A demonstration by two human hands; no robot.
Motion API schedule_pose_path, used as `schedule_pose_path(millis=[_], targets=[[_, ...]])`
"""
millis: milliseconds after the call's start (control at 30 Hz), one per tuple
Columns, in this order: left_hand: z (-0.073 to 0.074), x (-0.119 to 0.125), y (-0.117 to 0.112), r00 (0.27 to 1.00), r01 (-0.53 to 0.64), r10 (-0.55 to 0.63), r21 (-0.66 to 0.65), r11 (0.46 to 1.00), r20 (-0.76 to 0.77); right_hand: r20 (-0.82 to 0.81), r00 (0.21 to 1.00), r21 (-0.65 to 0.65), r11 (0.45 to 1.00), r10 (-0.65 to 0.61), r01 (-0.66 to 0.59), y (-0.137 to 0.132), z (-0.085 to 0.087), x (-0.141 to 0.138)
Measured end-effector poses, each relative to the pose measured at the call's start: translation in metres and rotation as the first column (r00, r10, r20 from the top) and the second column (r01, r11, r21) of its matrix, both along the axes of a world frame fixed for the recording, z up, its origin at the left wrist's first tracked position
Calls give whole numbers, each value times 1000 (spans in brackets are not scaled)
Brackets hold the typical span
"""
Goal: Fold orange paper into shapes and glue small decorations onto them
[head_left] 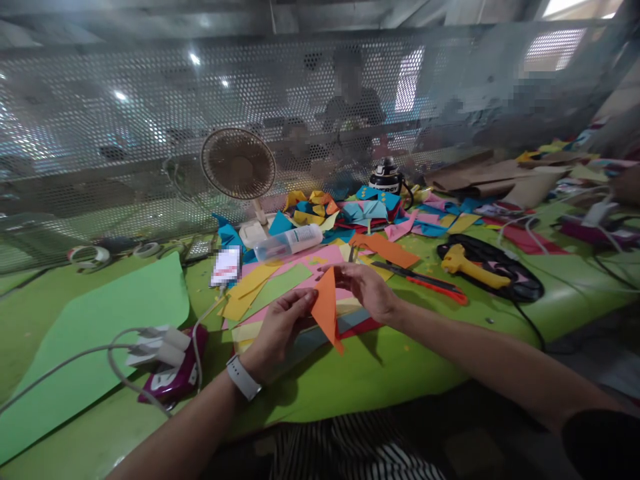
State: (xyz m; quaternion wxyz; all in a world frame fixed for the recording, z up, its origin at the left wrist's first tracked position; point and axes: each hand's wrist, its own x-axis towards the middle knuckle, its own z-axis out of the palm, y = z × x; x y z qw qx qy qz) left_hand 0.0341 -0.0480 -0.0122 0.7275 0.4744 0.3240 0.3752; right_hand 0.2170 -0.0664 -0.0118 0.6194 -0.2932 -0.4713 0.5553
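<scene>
Above the near edge of the table, a folded piece of orange paper [327, 308] forms a narrow pointed triangle, its long tip hanging down. My left hand [285, 320] pinches its left edge between thumb and fingers. From the other side, my right hand [367, 287] curls its fingers around the top of the paper, partly hidden behind it. Beneath both hands lie layered sheets of pink paper [327, 257], yellow paper [250, 290] and light green paper [280, 287]. To the right of my right hand rests a red utility knife [440, 288], with an orange strip [387, 249] behind it.
A yellow glue gun [473, 267] lies on a black tray [530, 287]. At left are a purple power strip [173, 373] with cables and a large green sheet [115, 313]. A clear bottle [287, 243], a fan [239, 167] and folded papers [367, 210] stand before a perforated screen [150, 100].
</scene>
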Motion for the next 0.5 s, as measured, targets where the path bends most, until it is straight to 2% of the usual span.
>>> schedule_pose_path(millis=[267,400,500], targets=[[0,0,-2,999,33,-33,-3,999,-9,126,990,-16,998,-58,61,-3,3,-1],[3,0,-2,999,19,-20,-15,1000,-25,115,993,35,999,-12,8,-3,2,2],[4,-2,-1,999,39,-39,-13,999,-30,179,984,62,998,-13,2,-2,1,5]])
